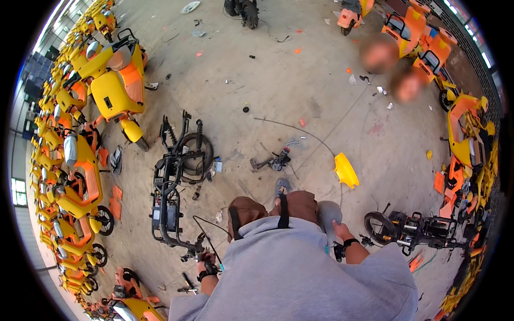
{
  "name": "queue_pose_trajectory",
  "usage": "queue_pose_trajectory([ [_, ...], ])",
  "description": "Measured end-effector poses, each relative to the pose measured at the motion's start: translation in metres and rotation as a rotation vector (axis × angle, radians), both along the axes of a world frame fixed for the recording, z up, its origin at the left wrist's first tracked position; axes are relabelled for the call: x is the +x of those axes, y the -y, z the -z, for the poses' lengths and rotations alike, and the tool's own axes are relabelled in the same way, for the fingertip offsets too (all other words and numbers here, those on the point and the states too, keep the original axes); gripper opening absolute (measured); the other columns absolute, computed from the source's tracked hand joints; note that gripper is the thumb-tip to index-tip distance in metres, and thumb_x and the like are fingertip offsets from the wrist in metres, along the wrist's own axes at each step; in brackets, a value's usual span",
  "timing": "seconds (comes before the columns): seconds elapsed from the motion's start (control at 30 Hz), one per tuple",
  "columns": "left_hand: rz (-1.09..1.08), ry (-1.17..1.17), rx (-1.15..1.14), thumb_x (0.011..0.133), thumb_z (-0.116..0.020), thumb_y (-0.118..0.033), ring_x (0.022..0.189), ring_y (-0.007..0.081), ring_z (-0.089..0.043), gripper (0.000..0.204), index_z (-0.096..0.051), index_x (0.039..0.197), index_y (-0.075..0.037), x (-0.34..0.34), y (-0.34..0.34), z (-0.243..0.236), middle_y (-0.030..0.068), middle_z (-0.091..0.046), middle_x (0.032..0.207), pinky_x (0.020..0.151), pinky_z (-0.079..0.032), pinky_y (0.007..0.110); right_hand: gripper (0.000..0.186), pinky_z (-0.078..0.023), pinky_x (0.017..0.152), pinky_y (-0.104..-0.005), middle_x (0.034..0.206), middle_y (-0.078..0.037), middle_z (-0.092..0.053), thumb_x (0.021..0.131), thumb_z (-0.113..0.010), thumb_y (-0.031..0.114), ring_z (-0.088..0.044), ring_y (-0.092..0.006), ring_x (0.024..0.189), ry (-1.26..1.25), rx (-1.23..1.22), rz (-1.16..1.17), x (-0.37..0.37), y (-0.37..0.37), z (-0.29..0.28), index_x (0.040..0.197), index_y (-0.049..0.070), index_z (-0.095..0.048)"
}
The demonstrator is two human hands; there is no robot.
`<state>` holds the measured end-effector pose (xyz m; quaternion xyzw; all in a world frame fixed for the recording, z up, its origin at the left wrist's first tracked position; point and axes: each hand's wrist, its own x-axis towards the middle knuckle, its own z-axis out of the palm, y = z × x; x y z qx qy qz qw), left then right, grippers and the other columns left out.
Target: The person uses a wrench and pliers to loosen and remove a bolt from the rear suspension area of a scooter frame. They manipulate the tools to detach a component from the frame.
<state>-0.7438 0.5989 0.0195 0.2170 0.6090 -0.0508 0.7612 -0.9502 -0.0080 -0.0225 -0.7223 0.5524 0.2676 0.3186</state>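
Observation:
My left hand point(204, 264), with a dark band at its wrist, is low on the left beside the black fork end point(194, 248) of a stripped scooter frame point(172, 179). Its fingers are curled, and whatever lies in them is hard to make out. The frame lies on the floor with its rear wheel point(196, 155) at the far end. On the right, by my knee, my right hand point(341, 231) is closed at the edge of a grey rounded piece point(328, 213). The thumb shows against that piece; the other fingers are mostly hidden.
Rows of yellow and orange scooters point(115, 91) line the left side. Another stripped frame point(423, 230) lies to the right. Ahead are a yellow panel point(346, 170), a dark bracket with wires point(278, 159) and a long cable point(300, 130). Orange panels point(115, 204) lie near the left row.

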Motion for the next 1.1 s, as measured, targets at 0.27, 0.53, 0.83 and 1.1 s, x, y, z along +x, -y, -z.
queue_pose_trajectory([
  [0.27, -0.242, 0.083, -0.329, 0.077, -0.057, 0.002, 0.057, 0.0182, -0.047, 0.008, -0.051, 0.078, -0.003, 0.066, 0.048, 0.054, 0.0069, -0.05, 0.071, 0.041, -0.037, 0.024, 0.076, -0.043, 0.096, -0.0454, 0.108, -0.033, -0.061, 0.09, -0.043, 0.061, -0.055, -0.0436, 0.111, -0.012, -0.045, -0.005, 0.016, 0.067, -0.017, 0.108, -0.01, -0.062],
  [0.53, -0.423, 0.015, -0.534, 0.078, -0.057, 0.001, 0.055, 0.0166, -0.044, 0.009, -0.05, 0.079, -0.005, 0.072, 0.073, 0.044, 0.0046, -0.047, 0.069, 0.043, -0.035, 0.025, 0.075, -0.044, 0.095, -0.0462, 0.115, -0.031, -0.059, 0.087, -0.049, 0.061, -0.055, -0.0434, 0.113, -0.119, -0.046, -0.209, 0.035, 0.111, -0.071, 0.114, -0.009, -0.059],
  [0.83, -0.463, 0.0, -0.339, 0.077, -0.06, 0.003, 0.056, 0.0159, -0.043, 0.01, -0.052, 0.082, -0.002, -0.046, 0.017, 0.035, 0.0051, -0.048, 0.069, 0.043, -0.036, 0.023, 0.068, -0.046, 0.093, -0.0442, 0.117, -0.026, -0.061, 0.086, -0.054, 0.057, -0.058, -0.0385, 0.11, -0.228, -0.053, -0.398, 0.134, 0.113, -0.093, 0.114, -0.004, -0.06],
  [1.1, -0.525, -0.147, -0.264, 0.077, -0.061, 0.001, 0.053, 0.0152, -0.043, 0.011, -0.052, 0.08, -0.002, -0.145, -0.023, -0.006, 0.0053, -0.047, 0.068, 0.044, -0.038, 0.023, 0.071, -0.046, 0.094, -0.044, 0.113, -0.028, -0.062, 0.087, -0.05, 0.06, -0.058, -0.0394, 0.11, -0.088, -0.135, -0.411, 0.236, 0.07, -0.05, 0.113, -0.006, -0.062],
])
